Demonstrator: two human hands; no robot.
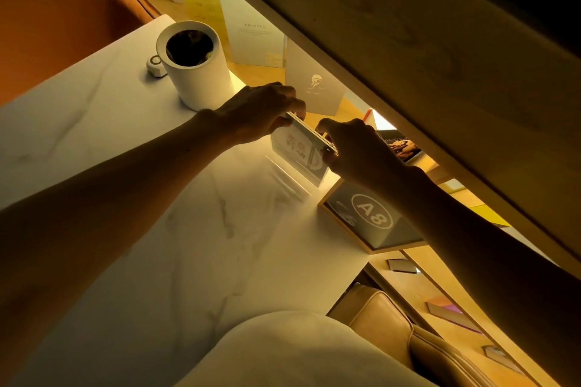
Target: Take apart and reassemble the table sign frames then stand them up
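A clear acrylic sign frame [298, 152] with a printed card inside stands upright near the far edge of the white marble table [132, 141]. My left hand [261, 113] grips its top left corner and my right hand [358, 148] pinches its top right corner. A second sign frame [372, 217], wood-edged with "A8" in a circle, lies tilted at the table's edge under my right forearm.
A white cylindrical bin [195, 66] stands at the back left, with a small white round device [156, 65] beside it. Behind the table a lit wooden shelf [408, 50] holds several books and cards. An orange chair [63, 16] is far left, a tan seat [396, 324] near right.
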